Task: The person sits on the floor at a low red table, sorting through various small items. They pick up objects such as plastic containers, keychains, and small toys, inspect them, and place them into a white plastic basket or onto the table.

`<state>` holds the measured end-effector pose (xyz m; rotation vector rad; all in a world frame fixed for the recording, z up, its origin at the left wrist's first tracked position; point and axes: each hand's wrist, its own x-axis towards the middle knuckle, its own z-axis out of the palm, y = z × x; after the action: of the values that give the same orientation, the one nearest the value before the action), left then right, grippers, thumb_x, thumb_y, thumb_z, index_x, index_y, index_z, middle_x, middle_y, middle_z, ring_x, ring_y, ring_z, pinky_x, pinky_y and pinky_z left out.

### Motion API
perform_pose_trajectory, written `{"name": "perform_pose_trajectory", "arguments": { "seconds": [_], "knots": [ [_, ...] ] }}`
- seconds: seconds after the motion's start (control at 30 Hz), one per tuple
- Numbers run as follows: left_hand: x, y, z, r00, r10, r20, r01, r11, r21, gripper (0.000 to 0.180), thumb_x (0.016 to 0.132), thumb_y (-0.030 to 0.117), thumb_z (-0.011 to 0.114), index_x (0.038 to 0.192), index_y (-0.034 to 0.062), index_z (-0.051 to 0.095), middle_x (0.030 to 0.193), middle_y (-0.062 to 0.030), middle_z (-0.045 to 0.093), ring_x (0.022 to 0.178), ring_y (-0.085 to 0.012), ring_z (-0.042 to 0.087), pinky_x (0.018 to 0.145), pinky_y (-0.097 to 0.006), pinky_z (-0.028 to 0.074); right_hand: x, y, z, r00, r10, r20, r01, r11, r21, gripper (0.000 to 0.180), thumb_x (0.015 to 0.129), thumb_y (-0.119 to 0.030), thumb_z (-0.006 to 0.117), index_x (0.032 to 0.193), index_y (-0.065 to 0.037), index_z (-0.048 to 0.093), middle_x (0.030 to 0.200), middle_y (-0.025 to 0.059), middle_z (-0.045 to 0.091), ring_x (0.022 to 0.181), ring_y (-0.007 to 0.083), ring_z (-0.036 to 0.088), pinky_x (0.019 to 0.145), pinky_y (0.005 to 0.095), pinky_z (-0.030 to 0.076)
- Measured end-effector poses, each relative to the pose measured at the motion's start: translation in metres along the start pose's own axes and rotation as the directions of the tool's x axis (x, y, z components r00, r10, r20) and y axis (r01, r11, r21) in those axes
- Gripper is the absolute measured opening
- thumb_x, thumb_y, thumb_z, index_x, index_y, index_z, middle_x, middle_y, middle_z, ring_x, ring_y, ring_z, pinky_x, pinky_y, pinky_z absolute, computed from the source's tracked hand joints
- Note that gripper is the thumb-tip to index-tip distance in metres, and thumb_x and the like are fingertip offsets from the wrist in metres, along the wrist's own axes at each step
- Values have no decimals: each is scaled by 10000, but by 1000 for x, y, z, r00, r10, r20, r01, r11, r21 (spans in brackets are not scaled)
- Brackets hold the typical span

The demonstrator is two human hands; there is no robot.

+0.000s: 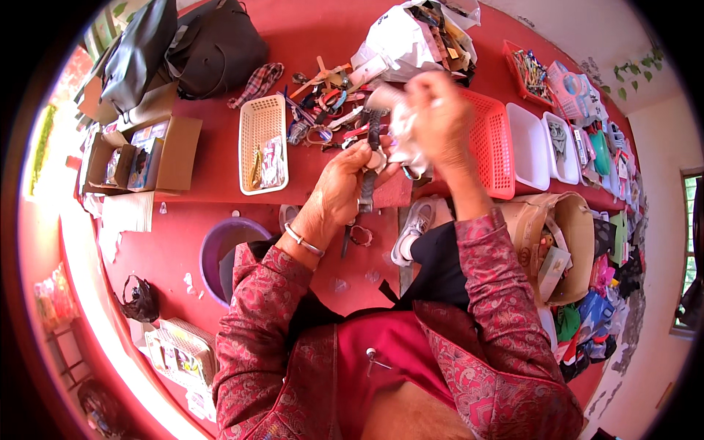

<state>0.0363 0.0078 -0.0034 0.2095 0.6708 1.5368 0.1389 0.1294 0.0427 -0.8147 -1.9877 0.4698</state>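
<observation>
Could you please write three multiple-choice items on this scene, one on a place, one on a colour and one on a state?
1. Where does the cream basket stand?
A. on the red surface, left of the hands
B. on the floor beside the purple tub
C. inside the cardboard box

2. What colour is the mesh basket beside the right hand?
A. white
B. red
C. blue

3. What does the left hand hold?
A. nothing
B. a dark-strapped wristwatch
C. a bag

Answers: 1 A, it sits on the red top; 2 B, its mesh is red; 3 B, the fingers close on the watch.
</observation>
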Motion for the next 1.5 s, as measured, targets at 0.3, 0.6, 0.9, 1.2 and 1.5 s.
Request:
{"name": "perform_pose_trajectory", "arguments": {
  "seconds": [0.3,0.6,0.9,1.2,1.5],
  "knots": [
    [20,3,-30,987,-77,-139,29,949,-315,239,932,120,315,1004,-69,443,1012,-204,525,952,-293,544,855,-400,477,-23,-20,2,706,-99,701,-216,913,346,207,756,-69,643,960,-44,626,706,-16,548,619,31,483,559,178,403],
    [13,3,-22,995,-32,95,65,926,-371,225,870,161,513,1032,6,493,958,-111,577,883,-200,557,859,-351,445,-15,-10,5,728,304,615,-653,583,484,293,830,-223,610,614,-39,538,546,-44,478,495,24,442,419,204,336],
    [11,2,-20,999,35,7,-31,950,-309,132,832,121,595,930,36,575,899,-56,610,832,-144,568,858,-281,442,-7,-4,3,818,392,421,-562,700,441,225,790,-208,660,745,0,585,645,31,578,560,69,519,487,213,402],
    [7,-5,-16,993,29,-111,-59,960,-273,115,853,142,569,912,43,579,865,-21,585,833,-124,544,777,-283,450,-25,-24,19,929,-200,311,221,975,-34,101,791,-84,598,866,-18,602,800,98,597,734,274,603,636,337,470],
    [1,27,-20,858,388,-337,-132,800,585,373,774,266,661,926,-57,552,769,-102,619,683,-194,607,601,-308,484,-25,-34,29,627,72,776,-194,979,66,236,788,-44,554,1012,21,589,980,146,630,872,217,623,743,291,474]
  ]
}}
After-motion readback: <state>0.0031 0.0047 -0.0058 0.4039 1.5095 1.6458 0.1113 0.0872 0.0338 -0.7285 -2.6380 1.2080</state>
